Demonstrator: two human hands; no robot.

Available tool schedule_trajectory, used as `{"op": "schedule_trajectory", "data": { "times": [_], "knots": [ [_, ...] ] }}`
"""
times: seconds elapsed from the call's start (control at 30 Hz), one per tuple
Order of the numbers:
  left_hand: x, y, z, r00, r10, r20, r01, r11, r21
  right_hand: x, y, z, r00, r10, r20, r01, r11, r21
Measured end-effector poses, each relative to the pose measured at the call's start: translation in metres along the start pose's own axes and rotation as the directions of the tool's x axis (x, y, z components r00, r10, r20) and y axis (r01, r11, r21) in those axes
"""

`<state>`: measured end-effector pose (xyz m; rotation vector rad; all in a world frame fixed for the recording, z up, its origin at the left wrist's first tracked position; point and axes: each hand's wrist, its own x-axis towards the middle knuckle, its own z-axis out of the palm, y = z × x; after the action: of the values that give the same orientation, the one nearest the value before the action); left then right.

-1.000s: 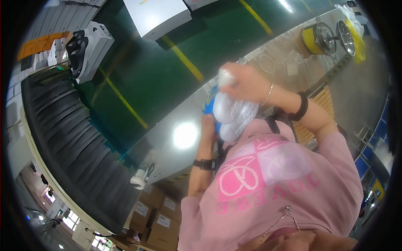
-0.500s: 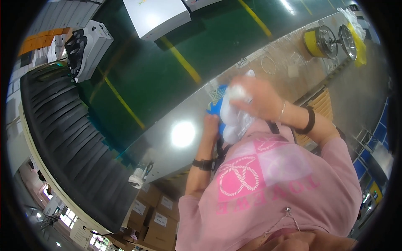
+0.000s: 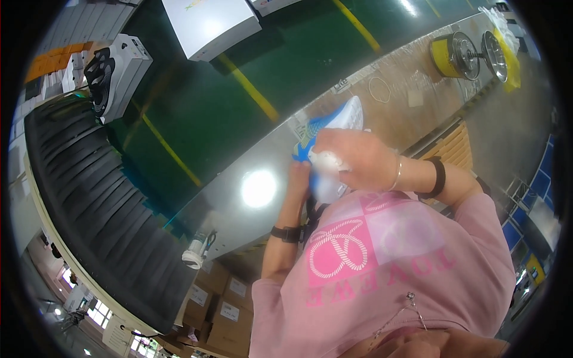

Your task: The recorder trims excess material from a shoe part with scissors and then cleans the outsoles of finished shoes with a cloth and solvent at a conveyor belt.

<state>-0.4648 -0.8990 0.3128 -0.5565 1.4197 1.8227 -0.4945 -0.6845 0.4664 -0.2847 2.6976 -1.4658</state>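
My left hand is closed on the near left side of a blue and white sneaker, over the worktable and close to my chest. My right hand reaches across the shoe, fingers curled round a white wad that looks like cloth or paper. That wad lies against the sneaker's side, blurred by motion. White sole and blue upper show beyond my right hand; the middle of the shoe is hidden by it.
A metal worktable runs diagonally, with a yellow and silver can and a rubber band. A black slatted conveyor curves on the left. Beyond are a black sneaker and a white box. Cardboard boxes sit below.
My right hand has moved with the white wad down and left over the sneaker, toward my left hand. More of the shoe's far end now shows. My left hand has barely moved.
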Motion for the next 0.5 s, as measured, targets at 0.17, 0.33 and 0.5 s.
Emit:
{"op": "schedule_trajectory", "data": {
  "times": [0.17,0.33,0.5],
  "knots": [
    [0.003,-0.003,-0.010,0.997,0.021,0.074,-0.019,1.000,-0.024,0.002,0.024,-0.007,0.980,0.188,-0.064,-0.186,0.982,0.026],
    [-0.001,0.010,0.007,0.999,-0.038,-0.035,0.040,0.997,0.070,-0.002,0.008,0.003,0.994,-0.018,-0.105,0.011,0.998,-0.069],
    [0.003,-0.009,-0.013,1.000,-0.023,0.004,0.023,1.000,0.007,0.002,0.027,-0.007,0.979,0.193,-0.068,-0.194,0.981,-0.011]
  ]
}}
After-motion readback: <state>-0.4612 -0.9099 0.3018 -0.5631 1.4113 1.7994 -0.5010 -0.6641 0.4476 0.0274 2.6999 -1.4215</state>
